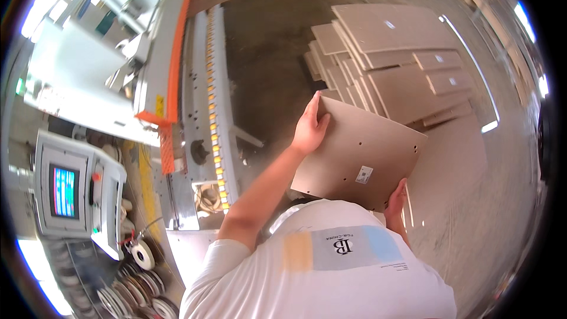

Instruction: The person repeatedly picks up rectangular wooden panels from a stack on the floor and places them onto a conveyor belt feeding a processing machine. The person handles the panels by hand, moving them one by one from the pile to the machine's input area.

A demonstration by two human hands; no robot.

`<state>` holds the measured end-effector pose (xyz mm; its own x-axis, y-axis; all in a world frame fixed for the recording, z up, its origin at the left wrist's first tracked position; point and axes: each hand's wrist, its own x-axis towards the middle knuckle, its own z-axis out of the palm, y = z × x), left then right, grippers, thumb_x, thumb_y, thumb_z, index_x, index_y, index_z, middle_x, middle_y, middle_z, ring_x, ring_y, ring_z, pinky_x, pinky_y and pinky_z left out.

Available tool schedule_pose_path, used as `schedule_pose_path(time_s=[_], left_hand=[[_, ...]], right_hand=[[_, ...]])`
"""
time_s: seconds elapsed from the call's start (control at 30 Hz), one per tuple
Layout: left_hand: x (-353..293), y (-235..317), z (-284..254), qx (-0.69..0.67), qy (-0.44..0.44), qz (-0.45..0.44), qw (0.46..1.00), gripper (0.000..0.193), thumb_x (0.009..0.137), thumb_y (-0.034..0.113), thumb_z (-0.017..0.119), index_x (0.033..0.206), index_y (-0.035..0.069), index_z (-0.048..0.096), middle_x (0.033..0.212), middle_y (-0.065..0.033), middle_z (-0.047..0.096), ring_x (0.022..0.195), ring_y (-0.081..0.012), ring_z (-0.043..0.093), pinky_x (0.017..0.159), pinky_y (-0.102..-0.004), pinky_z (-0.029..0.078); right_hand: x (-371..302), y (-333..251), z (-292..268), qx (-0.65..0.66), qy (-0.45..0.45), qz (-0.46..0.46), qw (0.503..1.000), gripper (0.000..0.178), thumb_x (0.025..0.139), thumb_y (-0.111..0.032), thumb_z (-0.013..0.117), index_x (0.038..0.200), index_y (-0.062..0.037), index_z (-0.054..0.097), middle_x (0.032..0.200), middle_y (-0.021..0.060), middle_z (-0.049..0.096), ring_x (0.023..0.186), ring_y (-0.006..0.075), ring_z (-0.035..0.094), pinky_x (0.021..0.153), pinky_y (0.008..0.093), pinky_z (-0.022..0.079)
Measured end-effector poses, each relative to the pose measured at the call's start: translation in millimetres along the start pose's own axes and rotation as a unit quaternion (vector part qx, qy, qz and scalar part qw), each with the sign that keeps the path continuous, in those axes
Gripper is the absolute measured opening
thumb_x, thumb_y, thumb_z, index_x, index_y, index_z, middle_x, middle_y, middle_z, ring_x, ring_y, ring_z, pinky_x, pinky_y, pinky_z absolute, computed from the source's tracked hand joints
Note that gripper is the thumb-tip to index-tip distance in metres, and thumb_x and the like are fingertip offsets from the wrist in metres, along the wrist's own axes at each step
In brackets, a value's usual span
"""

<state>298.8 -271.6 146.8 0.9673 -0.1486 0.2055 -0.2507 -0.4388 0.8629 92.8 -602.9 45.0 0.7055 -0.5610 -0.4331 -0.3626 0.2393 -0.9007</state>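
I am holding a drilled beige panel (360, 153) chest-high, my right hand (394, 201) closed on its near corner and my left hand (308, 129) clamped on its far edge, carrying it between the edge-banding machine (201, 82) and the stacked panels (396, 59) beyond, and, in my judgement, the next move is calling for a level, steady set-down.

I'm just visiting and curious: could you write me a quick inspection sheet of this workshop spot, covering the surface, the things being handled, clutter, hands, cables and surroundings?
Surface: bare brownish floor; no table in view.
Job's things: a flat tan panel with small drilled holes and a white sticker, held in the air.
Clutter: a stack of similar panels on the floor beyond it.
Hands: left hand grips the panel's upper left edge; right hand grips its lower edge.
Cables: thin cables beside the machine's base.
Surroundings: a long grey machine with an orange strip, a control screen, rolls of edge tape.
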Motion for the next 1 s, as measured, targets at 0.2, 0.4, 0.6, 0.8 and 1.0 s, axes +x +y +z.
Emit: schedule_pose_path(time_s=[0.2, 0.4, 0.6, 0.8, 1.0], left_hand=[[-127.8, -58.3, -96.8, 0.036, 0.045, -0.078, 0.995, 0.075, 0.095, 0.012, 0.065, 0.16, 0.007, 0.028, 0.152, -0.0242, 0.048, 0.136, -0.0425, 0.05, 0.11, -0.0437, 0.046], [-315.6, -92.9, -153.1, 0.131, -0.055, -0.285, 0.948, 0.051, 0.097, 0.025, 0.059, 0.146, 0.016, 0.051, 0.139, -0.0134, 0.062, 0.122, -0.0361, 0.061, 0.097, -0.0459, 0.053], [-384.5, -65.9, -166.5, 0.074, 0.039, -0.413, 0.907, 0.027, 0.097, 0.023, 0.059, 0.119, 0.013, 0.069, 0.111, -0.0115, 0.073, 0.103, -0.0312, 0.069, 0.086, -0.0416, 0.056], [-390.0, -98.8, -129.5, -0.083, 0.281, -0.382, 0.876, 0.032, 0.099, 0.007, 0.062, 0.13, 0.0, 0.062, 0.12, -0.0125, 0.073, 0.11, -0.0198, 0.07, 0.095, -0.0307, 0.054], [-390.9, -72.4, -137.2, -0.102, 0.339, -0.401, 0.845, 0.032, 0.098, 0.008, 0.064, 0.13, 0.001, 0.063, 0.117, -0.011, 0.073, 0.106, -0.0188, 0.069, 0.094, -0.0296, 0.053]], right_hand=[[-29.7, -18.2, 107.7, -0.031, -0.093, 0.038, 0.994, 0.072, 0.107, -0.057, 0.042, 0.147, 0.0022, 0.049, 0.143, 0.0101, 0.058, 0.127, 0.0226, 0.058, 0.106, 0.0339, 0.047], [-20.6, -0.8, 196.0, -0.011, -0.152, 0.07, 0.986, 0.077, 0.105, -0.062, 0.043, 0.146, 0.002, 0.051, 0.143, 0.0109, 0.058, 0.127, 0.0253, 0.057, 0.106, 0.036, 0.048], [-1.0, 31.2, 279.0, -0.172, -0.184, 0.181, 0.951, 0.094, 0.096, -0.076, 0.045, 0.147, 0.0034, 0.047, 0.146, 0.0133, 0.055, 0.128, 0.03, 0.056, 0.104, 0.0433, 0.049], [-70.5, 39.2, 371.2, -0.245, -0.271, 0.19, 0.911, 0.092, 0.096, -0.077, 0.045, 0.148, -0.0014, 0.048, 0.145, 0.0131, 0.056, 0.129, 0.031, 0.056, 0.105, 0.0466, 0.049], [-110.7, 90.1, 410.6, -0.214, -0.376, 0.234, 0.871, 0.081, 0.099, -0.07, 0.048, 0.144, -0.0027, 0.053, 0.139, 0.0137, 0.06, 0.126, 0.0284, 0.058, 0.101, 0.0464, 0.051]])
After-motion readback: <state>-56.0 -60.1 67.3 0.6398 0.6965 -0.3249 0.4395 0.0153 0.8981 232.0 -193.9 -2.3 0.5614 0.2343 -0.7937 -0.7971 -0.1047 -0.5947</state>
